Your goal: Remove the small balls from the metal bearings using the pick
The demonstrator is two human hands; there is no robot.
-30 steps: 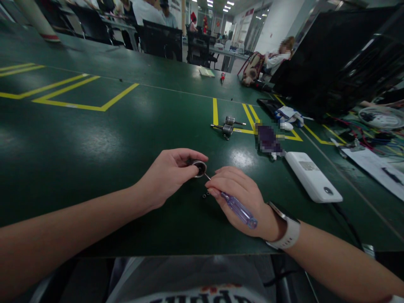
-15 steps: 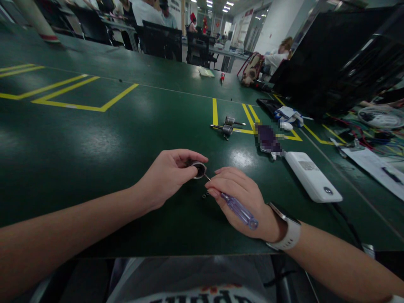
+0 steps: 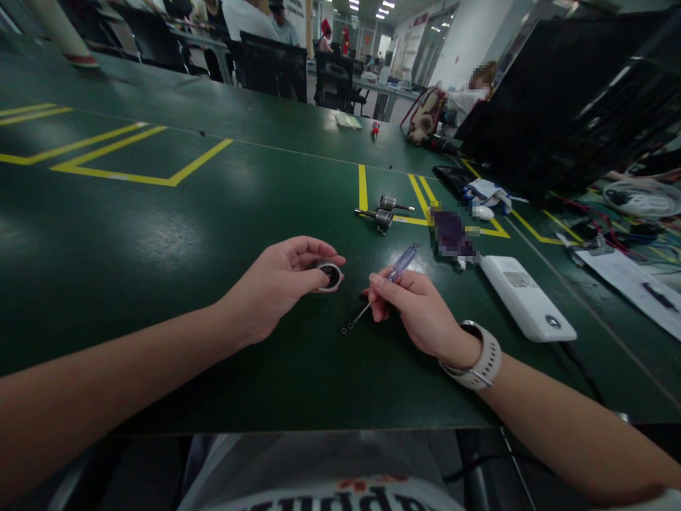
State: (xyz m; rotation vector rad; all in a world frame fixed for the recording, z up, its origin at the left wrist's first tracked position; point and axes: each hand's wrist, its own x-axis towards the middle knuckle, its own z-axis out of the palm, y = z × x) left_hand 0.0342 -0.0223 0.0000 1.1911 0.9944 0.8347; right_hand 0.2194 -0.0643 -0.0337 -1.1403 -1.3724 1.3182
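The round, hollow grey metal part (image 3: pixel 332 277) is in your left hand (image 3: pixel 279 284), above the near half of the table, its open end facing toward you and to the right. Your left fingers are clamped on it, the thumb at its near side and the other fingers curled behind.

Just below and to the right of it, two small dark rings (image 3: pixel 347 328) lie side by side on the dark green tabletop (image 3: pixel 223 397). The screwdriver with a clear purple handle (image 3: pixel 403 262) slants down toward them, its thin shaft ending at the right-hand ring; you cannot tell whether the tip touches it. Your right hand (image 3: pixel 423 309) pinches the screwdriver, thumb and fingers closed around the lower handle, and a pale-strapped wristwatch (image 3: pixel 482 362) circles that wrist.

Farther out, two dark metal cylinders with thin shafts (image 3: pixel 384 213) lie close together beside the yellow tape marking (image 3: pixel 363 188). To their right is a pixelated dark object (image 3: pixel 452 234), and nearer you, a white rounded-corner box (image 3: pixel 526 298). A large black screen (image 3: pixel 553 92) stands at the far right.
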